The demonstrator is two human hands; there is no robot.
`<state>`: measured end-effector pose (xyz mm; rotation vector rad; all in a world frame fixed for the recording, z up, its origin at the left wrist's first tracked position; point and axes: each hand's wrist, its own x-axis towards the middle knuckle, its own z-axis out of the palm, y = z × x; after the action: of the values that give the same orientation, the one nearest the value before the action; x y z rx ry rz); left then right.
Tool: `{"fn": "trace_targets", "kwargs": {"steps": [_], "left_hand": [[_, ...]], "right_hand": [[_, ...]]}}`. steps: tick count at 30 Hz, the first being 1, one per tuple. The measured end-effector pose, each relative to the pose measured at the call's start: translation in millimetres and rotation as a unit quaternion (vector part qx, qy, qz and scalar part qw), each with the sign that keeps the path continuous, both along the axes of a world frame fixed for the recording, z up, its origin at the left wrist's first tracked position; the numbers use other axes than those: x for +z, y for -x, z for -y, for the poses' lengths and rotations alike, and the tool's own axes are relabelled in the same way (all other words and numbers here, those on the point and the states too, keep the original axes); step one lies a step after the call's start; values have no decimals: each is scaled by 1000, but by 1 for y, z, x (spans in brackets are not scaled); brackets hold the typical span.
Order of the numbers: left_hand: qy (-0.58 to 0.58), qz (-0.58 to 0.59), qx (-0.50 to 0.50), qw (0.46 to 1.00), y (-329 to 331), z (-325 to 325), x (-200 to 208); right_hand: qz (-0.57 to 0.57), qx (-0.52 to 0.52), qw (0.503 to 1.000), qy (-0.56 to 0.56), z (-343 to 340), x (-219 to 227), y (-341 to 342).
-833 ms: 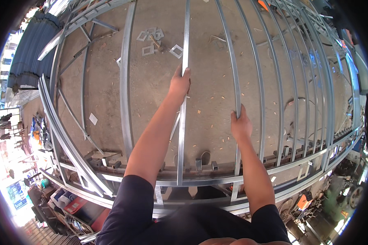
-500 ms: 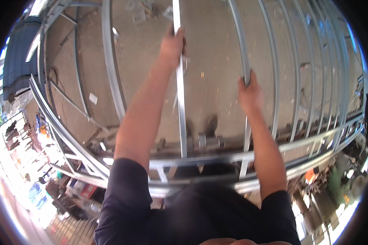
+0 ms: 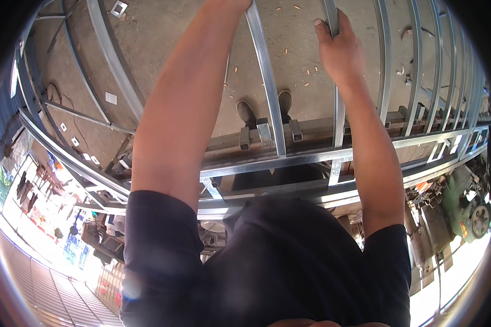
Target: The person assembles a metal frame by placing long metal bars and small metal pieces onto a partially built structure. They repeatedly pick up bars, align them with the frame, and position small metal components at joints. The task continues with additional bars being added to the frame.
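Observation:
My right hand (image 3: 341, 52) is closed around a galvanized metal tube (image 3: 331, 11). The thumb lies on its left side and the fingers curl over its right. My left hand (image 3: 229, 3) is cut off by the top edge, so its fingers are hidden. Right beside it runs another metal tube (image 3: 266, 76), which slopes down to the near rail (image 3: 305, 158) of the frame. My left forearm reaches up left of this tube. The second tube continues under my right wrist to the same rail.
More upright tubes (image 3: 384, 60) stand in a row to the right, and a wider bar (image 3: 112, 54) stands left. Short square tube ends (image 3: 263, 129) jut out near my boots (image 3: 246, 113). White square plates (image 3: 111, 98) lie on the ground. Machinery with a wheel (image 3: 480, 220) is at lower right.
The view has shifted, bringing the boots out clearly. My left hand has gone up to the top edge, and my right hand sits higher in the picture, still on its tube.

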<state>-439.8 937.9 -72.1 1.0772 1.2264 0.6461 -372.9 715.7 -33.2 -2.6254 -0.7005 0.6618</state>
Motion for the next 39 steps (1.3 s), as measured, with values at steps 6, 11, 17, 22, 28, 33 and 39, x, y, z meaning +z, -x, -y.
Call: {"fn": "trace_targets", "kwargs": {"steps": [6, 11, 17, 22, 28, 33, 39], "left_hand": [[-66, -2, 18, 998, -19, 15, -2], [-275, -102, 35, 955, 11, -2, -41], [-188, -42, -30, 981, 185, 125, 93], [-152, -277, 159, 935, 437, 181, 159], [-162, -430, 333, 823, 666, 224, 138], [-159, -375, 328, 852, 710, 220, 105], [-112, -226, 305, 918, 733, 196, 116]], "right_hand": [[-10, -1, 999, 33, -4, 11, 0], [70, 68, 995, 11, -17, 9, 12], [112, 36, 993, 12, 14, -39, -27], [238, 83, 948, -193, 18, -39, -25], [-8, 147, 950, -274, -12, 31, 153], [-304, 385, 851, -187, -63, 121, 465], [-261, 363, 881, -155, -173, 41, 677]]}}
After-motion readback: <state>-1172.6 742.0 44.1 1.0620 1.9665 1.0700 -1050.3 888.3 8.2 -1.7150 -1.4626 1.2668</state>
